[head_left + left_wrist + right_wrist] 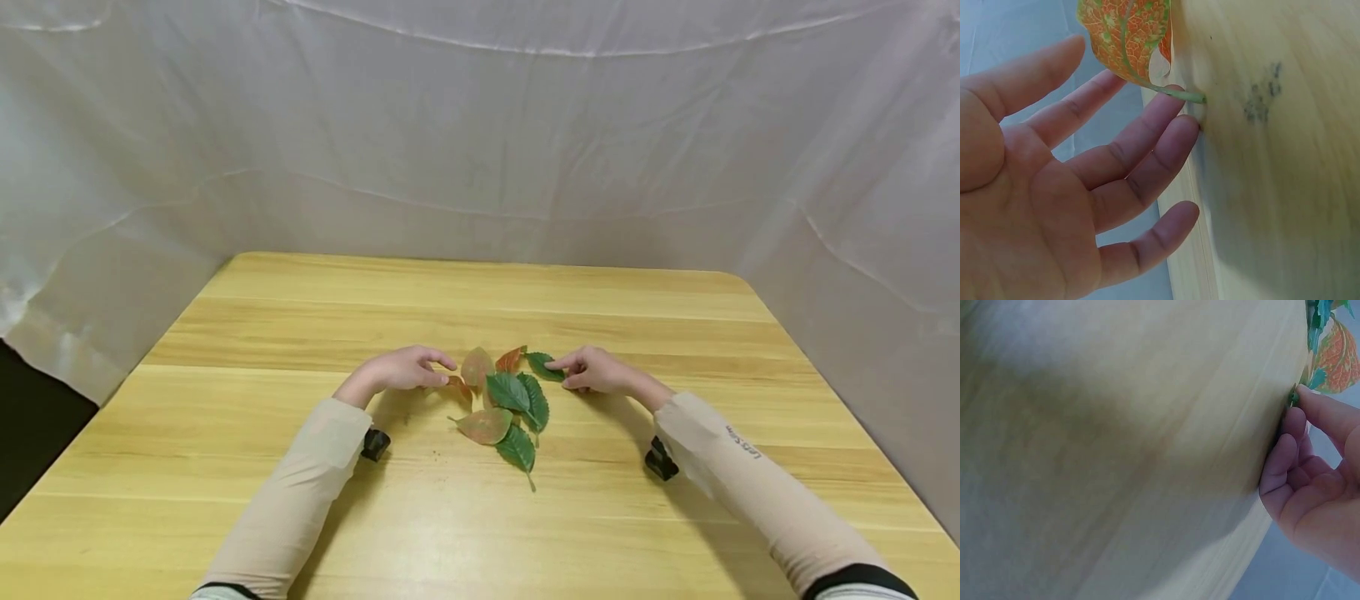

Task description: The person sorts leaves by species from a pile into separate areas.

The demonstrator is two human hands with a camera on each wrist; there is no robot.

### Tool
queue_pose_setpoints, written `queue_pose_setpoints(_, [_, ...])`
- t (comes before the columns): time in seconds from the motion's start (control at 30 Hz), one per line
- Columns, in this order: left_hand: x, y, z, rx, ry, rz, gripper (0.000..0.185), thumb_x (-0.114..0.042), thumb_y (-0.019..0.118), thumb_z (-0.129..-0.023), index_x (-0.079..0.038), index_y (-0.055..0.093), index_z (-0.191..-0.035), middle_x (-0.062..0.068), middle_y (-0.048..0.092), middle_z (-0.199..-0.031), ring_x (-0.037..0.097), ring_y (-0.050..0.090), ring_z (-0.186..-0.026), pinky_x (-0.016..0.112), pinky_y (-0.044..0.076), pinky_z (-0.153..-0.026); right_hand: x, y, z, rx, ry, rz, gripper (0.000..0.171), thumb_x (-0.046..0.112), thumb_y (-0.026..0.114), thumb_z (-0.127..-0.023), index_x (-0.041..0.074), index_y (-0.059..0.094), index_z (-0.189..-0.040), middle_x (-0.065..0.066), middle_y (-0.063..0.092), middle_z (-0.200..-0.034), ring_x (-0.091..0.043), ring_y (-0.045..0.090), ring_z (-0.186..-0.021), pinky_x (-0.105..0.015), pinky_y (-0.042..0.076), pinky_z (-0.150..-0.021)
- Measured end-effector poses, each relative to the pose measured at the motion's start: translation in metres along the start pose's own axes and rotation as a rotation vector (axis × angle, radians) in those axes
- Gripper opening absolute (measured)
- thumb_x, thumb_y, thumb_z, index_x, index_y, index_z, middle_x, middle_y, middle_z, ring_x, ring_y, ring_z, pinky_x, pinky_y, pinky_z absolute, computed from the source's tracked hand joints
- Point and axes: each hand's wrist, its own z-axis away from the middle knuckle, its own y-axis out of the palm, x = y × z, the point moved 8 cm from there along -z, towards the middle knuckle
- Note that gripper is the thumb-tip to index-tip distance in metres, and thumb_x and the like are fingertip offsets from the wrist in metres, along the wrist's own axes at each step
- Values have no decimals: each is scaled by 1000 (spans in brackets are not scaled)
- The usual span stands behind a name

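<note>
Several artificial-looking leaves lie in a loose cluster at the middle of the table. My left hand (405,368) is at the cluster's left side, fingers spread and relaxed. In the left wrist view its fingertips are by the stem of an orange-green leaf (1132,40), with thumb and fingers apart. At the right side, my right hand (600,369) pinches the end of a green leaf (540,364) between thumb and fingers, low over the table. Between the hands are a red leaf (511,360), a tan-orange leaf (476,367) and overlapping green leaves (508,392).
The wooden table (420,517) reaches out on all sides of the leaves. Pale sheeting (480,142) hangs behind its far edge and along both sides. Black wrist cameras (375,444) sit under the sleeved forearms. A small dark smudge (1263,94) marks the tabletop.
</note>
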Motion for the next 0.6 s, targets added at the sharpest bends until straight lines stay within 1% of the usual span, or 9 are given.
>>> queue_pose_setpoints(0.1, [0,0,0,-2,2,-10,36,-17,49,-93,2,48,-123,15,54,-104,28,49,-94,45,39,-85,0,0,0,-1,2,0,39,-2,56,-85,-3,51,-123,-4,45,-52,-10,36,-47,-22,33,-45])
queue_pose_setpoints(0.27, [0,1,-1,-14,-19,-34,38,-16,53,-90,0,48,-125,14,55,-105,27,51,-98,44,40,-85,1,1,0,-3,2,6,39,-2,57,-85,-3,51,-123,-3,46,-52,-10,36,-46,-22,33,-45])
queue_pose_setpoints(0.37, [-1,1,-1,-22,-34,-38,43,-16,57,-88,-2,46,-128,13,57,-102,25,54,-95,43,41,-84,1,1,0,-1,3,0,39,-2,57,-85,-3,51,-123,-3,45,-52,-10,35,-45,-22,33,-45])
queue_pose_setpoints(0.47, [-1,1,-2,-21,-34,-37,47,-15,59,-87,-3,44,-129,11,58,-97,23,55,-90,41,42,-83,1,1,0,2,3,-6,39,-2,56,-85,-3,50,-123,-3,45,-52,-10,35,-45,-22,32,-45])
queue_pose_setpoints(0.6, [1,1,-3,-30,-53,-58,51,-17,63,-84,-4,43,-130,10,57,-95,23,54,-88,40,43,-80,1,1,0,2,2,-2,39,-2,56,-85,-4,50,-123,-4,45,-52,-10,35,-46,-22,33,-45])
